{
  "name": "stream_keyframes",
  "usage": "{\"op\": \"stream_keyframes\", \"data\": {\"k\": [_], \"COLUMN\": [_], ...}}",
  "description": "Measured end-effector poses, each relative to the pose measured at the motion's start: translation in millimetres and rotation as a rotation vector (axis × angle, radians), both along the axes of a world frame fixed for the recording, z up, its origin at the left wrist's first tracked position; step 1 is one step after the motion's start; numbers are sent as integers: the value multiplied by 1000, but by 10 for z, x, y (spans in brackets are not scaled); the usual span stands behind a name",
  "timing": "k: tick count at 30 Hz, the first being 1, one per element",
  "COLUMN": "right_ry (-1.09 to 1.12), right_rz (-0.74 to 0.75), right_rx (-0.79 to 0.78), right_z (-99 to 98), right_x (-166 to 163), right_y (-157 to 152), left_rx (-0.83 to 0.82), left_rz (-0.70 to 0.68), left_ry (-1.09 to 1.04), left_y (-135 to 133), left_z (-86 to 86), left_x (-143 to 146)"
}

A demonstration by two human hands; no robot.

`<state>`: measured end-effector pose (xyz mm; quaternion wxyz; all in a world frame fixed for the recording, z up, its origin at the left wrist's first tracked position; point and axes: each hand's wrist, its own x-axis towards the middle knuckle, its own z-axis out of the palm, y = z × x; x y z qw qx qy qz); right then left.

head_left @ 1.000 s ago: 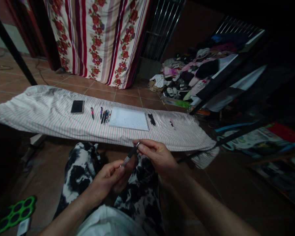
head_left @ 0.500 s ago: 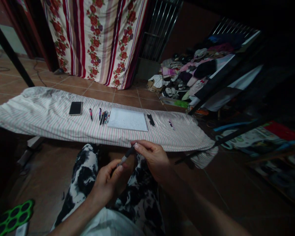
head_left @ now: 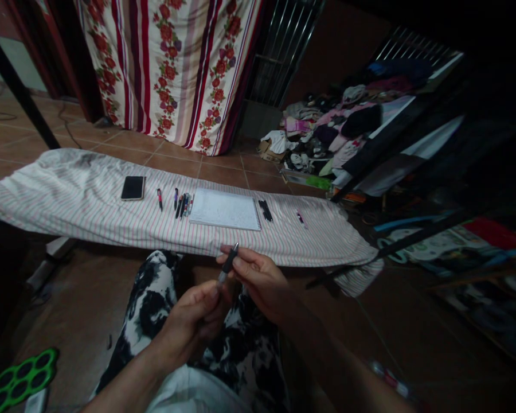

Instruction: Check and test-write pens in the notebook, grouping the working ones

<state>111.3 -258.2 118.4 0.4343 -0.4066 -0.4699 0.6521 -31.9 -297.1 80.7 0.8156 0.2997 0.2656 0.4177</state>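
Note:
A pen (head_left: pixel 229 259) with a dark grip and a pale metallic tip is held between both hands above my lap, tip pointing up and away. My left hand (head_left: pixel 198 312) is closed around its lower barrel. The fingers of my right hand (head_left: pixel 262 281) pinch it at the dark grip, just below the tip. Beyond the hands lies a spiral notebook (head_left: pixel 226 209) on a striped cloth (head_left: pixel 90 212). Several pens (head_left: pixel 183 205) lie along its left side, and a few black pens (head_left: pixel 265 210) along its right.
A phone (head_left: pixel 133 188) and a red-and-black pen (head_left: pixel 159 199) lie on the cloth's left part; a small pinkish pen (head_left: pixel 301 218) lies at right. A floral curtain (head_left: pixel 167 74) hangs behind. A clothes pile (head_left: pixel 331 126) and dark metal bars stand right. A green-framed object (head_left: pixel 21 378) is on the floor.
The pen has turned more upright, its tip now showing above the right fingers. My left hand has moved slightly up and right, closer to the right hand.

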Motion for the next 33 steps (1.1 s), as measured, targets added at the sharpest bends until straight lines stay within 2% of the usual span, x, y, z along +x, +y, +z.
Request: {"op": "stream_keyframes", "data": {"k": [6, 11, 13, 15, 17, 20, 23, 27, 33], "right_ry": [3, -30, -24, -1, 67, 157, 186, 182, 108], "right_rz": [31, -126, -186, -179, -95, 25, 27, -51, -336], "right_rx": [-3, 11, 4, -15, -44, -60, -55, -59, 40], "right_z": [-26, -101, -153, -182, -172, -109, -80, -179, -402], "right_x": [42, -25, -51, -46, -8, 73, 129, 135, 71], "right_y": [-11, -9, 24, 78, 145, 246, 336, 456, 746], "left_rx": [-26, 18, 48, 66, 47, -20, -52, -4, 40], "left_rz": [-64, 83, 167, 197, 127, -50, -126, -74, 94], "left_ry": [-23, 71, 115, 142, 112, -30, -152, -89, 88], "left_y": [-6, 6, 34, 86, 154, 258, 344, 464, 806], "left_z": [1, 131, 141, 110, 62, 10, -4, -27, -133], "left_x": [-7, 112, 153, 156, 121, 56, 47, 132, 274]}}
